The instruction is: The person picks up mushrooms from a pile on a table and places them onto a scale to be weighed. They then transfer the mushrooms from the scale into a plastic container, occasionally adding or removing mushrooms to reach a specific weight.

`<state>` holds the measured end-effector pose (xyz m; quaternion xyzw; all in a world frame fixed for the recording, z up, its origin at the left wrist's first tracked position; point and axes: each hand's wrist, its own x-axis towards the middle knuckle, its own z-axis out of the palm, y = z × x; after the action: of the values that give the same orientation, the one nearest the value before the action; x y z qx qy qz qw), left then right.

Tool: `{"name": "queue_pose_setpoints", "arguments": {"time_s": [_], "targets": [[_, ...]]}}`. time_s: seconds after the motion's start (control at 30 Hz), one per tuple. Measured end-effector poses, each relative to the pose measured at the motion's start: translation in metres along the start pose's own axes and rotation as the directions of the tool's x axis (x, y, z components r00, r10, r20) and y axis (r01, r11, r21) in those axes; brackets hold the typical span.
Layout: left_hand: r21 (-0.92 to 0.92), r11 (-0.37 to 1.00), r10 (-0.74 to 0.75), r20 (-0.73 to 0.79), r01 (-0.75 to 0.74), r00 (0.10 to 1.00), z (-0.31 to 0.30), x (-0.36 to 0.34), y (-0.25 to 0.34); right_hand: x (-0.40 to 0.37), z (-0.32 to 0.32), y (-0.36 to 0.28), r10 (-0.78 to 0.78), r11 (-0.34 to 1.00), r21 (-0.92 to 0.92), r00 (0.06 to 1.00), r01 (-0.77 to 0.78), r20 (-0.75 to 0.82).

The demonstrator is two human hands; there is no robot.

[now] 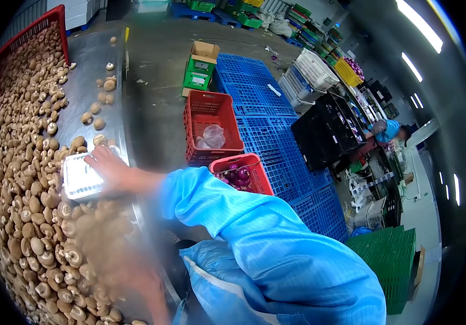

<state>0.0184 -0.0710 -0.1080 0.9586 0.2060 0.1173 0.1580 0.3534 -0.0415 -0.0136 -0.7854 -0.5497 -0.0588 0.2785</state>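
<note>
While steel table [89, 65] carries big heap of mushrooms [21, 179], red crate [63, 35] sits at far end. Left hand [116, 254] blurred over heap, grip can't tell. Right hand [108, 169] grip clamped on clear tray [78, 177], tray atop mushrooms.

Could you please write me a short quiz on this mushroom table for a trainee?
1. True or false: the right hand holds a clear tray.
2. What lies in the red crate beside the green boxes? A) gloves B) a plastic bag C) bottles
3. Fill in: the heap on the metal table is of ____.
Key: 1 true; 2 B; 3 mushrooms.
</note>
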Motion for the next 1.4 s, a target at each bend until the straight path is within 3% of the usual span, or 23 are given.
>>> {"name": "queue_pose_setpoints", "arguments": {"time_s": [0.1, 0.2, 0.23, 0.27, 0.33, 0.37, 0.4, 0.43, 0.47, 0.5, 0.57, 0.67, 0.77, 0.83, 0.9, 1.03, 1.07, 1.17, 1.23, 1.3, 1.33, 1.37, 1.4], "targets": [[0.026, 0.997, 0.068, 0.001, -0.068, 0.998, -0.018, 0.003, 0.010, 0.000, 0.009, -0.006, -0.030, 0.998, 0.061, 0.999, 0.032, -0.035], [-0.067, 0.996, 0.061, -0.004, -0.061, 0.998, -0.046, 0.002, 0.011, -0.022, 0.013, -0.015, -0.180, 0.964, 0.137, 0.939, 0.227, -0.295], [-0.132, 0.991, -0.002, 0.035, 0.007, 0.999, -0.068, 0.005, 0.014, -0.026, -0.005, -0.038, -0.163, 0.968, 0.149, 0.957, 0.202, -0.239], [-0.184, 0.981, -0.078, -0.070, 0.064, 0.994, -0.083, -0.002, 0.014, -0.035, -0.026, -0.067, -0.156, 0.967, 0.175, 0.973, 0.187, -0.172], [-0.424, 0.890, -0.281, -0.225, 0.165, 0.933, -0.107, -0.016, 0.008, -0.058, -0.057, -0.122, -0.174, 0.861, 0.498, 0.979, 0.100, 0.104], [-0.597, 0.783, -0.400, -0.267, 0.175, 0.877, -0.120, -0.027, 0.003, -0.075, -0.059, -0.137, -0.215, 0.835, 0.543, 0.855, -0.090, 0.472], [-0.787, 0.592, -0.499, -0.187, 0.176, 0.846, -0.133, -0.038, 0.001, -0.095, -0.059, -0.153, -0.286, 0.669, 0.642, 0.667, -0.375, 0.688], [-0.923, 0.362, -0.562, -0.107, 0.127, 0.820, -0.145, -0.052, -0.005, -0.110, -0.047, -0.164, -0.479, 0.609, 0.627, 0.405, -0.486, 0.779], [-0.915, 0.396, -0.524, -0.150, 0.083, 0.839, -0.125, -0.076, -0.033, -0.130, -0.040, -0.176, -0.585, 0.483, 0.590, 0.263, -0.647, 0.767], [-0.917, 0.286, -0.483, 0.113, 0.278, 0.868, -0.140, -0.093, -0.039, -0.152, -0.028, -0.185, -0.677, 0.358, 0.568, 0.213, -0.741, 0.704], [-0.761, 0.077, -0.278, 0.604, 0.644, 0.747, -0.167, -0.117, -0.034, -0.202, 0.001, -0.190, -0.746, 0.093, 0.264, 0.108, -0.960, 0.657], [-0.756, -0.053, -0.444, 0.604, 0.653, 0.662, -0.153, -0.162, -0.031, -0.226, 0.008, -0.208, -0.676, -0.083, 0.051, 0.094, -0.995, 0.731], [-0.792, -0.305, -0.591, 0.592, 0.528, 0.548, -0.142, -0.214, -0.027, -0.237, 0.011, -0.211, -0.446, -0.109, 0.046, 0.090, -0.993, 0.891], [-0.755, -0.391, -0.654, 0.630, 0.527, 0.418, -0.133, -0.239, -0.016, -0.250, 0.020, -0.214, -0.275, 0.131, 0.041, 0.004, -0.990, 0.962], [-0.714, -0.511, -0.647, 0.686, 0.479, 0.332, -0.127, -0.255, -0.011, -0.251, 0.002, -0.233, -0.191, 0.401, 0.147, 0.074, -0.904, 0.979], [-0.646, -0.708, -0.569, 0.761, 0.285, 0.312, -0.113, -0.254, -0.022, -0.261, 0.017, -0.248, -0.107, 0.476, 0.209, 0.179, -0.855, 0.978], [-0.638, -0.734, -0.565, 0.764, 0.234, 0.311, -0.110, -0.246, -0.029, -0.257, 0.019, -0.251, -0.040, 0.462, 0.221, 0.229, -0.859, 0.973], [-0.718, -0.655, -0.657, 0.696, 0.238, 0.291, -0.112, -0.190, -0.051, -0.234, 0.051, -0.232, 0.089, 0.232, 0.192, 0.217, -0.954, 0.972], [-0.816, -0.466, -0.667, 0.579, 0.343, 0.470, -0.103, -0.151, -0.080, -0.208, 0.068, -0.228, 0.200, 0.217, 0.305, 0.348, -0.927, 0.916], [-0.802, -0.557, -0.721, 0.596, 0.215, 0.353, -0.097, -0.108, -0.096, -0.176, 0.085, -0.226, 0.313, 0.232, 0.423, 0.479, -0.876, 0.820], [-0.828, -0.533, -0.736, 0.555, 0.175, 0.388, -0.091, -0.093, -0.100, -0.155, 0.091, -0.224, 0.340, 0.220, 0.423, 0.475, -0.879, 0.812], [-0.851, -0.508, -0.749, 0.512, 0.132, 0.421, -0.085, -0.080, -0.105, -0.146, 0.109, -0.217, 0.384, 0.198, 0.559, 0.589, -0.805, 0.711], [-0.864, -0.487, -0.796, 0.499, 0.128, 0.341, -0.078, -0.068, -0.113, -0.137, 0.123, -0.214, 0.408, 0.268, 0.535, 0.597, -0.801, 0.690]]}}
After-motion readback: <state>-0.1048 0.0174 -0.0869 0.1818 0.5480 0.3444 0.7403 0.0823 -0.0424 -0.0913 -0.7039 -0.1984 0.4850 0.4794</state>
